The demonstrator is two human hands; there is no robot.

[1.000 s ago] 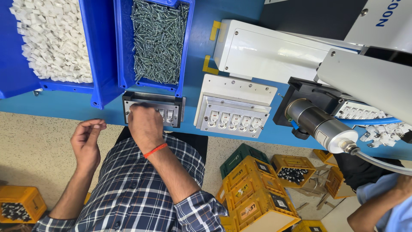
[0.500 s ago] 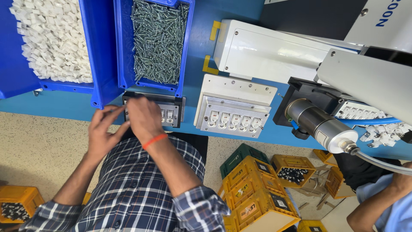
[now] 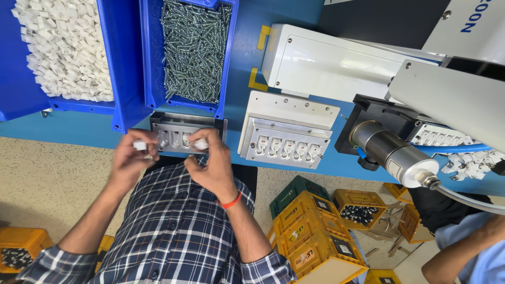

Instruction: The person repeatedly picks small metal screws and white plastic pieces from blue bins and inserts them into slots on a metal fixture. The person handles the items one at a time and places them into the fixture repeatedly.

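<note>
Left hand: the left hand is hovering at the near edge of the blue table, its fingertips pinching a small white plastic piece.
Right hand: the right hand, wearing an orange wristband, is pinching a second small white plastic piece right at the front edge of the fixture.
Fixture: a grey metal fixture plate with a row of pockets is lying on the table between the two hands, at about 12 o'clock from them; both white pieces are being held just at its near edge, one at its left end and one toward its right.
Bins: a blue plastic bin of small white plastic parts is sitting at 11 o'clock from the hands, and a blue plastic bin of grey metal screws is standing at 12 o'clock, directly behind the fixture.
Second plate: a white plastic fixture block with a row of loaded slots is lying at 2 o'clock from the right hand, apart from the grey plate.
Machine: a white-cased machine with a silver cylindrical motor is filling the 3 o'clock side.
Floor: yellow plastic crates are stacked at 4 o'clock, beside a green crate.
Clothing: the person is wearing a blue checked shirt.
Other person: a blue-sleeved arm is showing at 4 o'clock, well apart.
</note>
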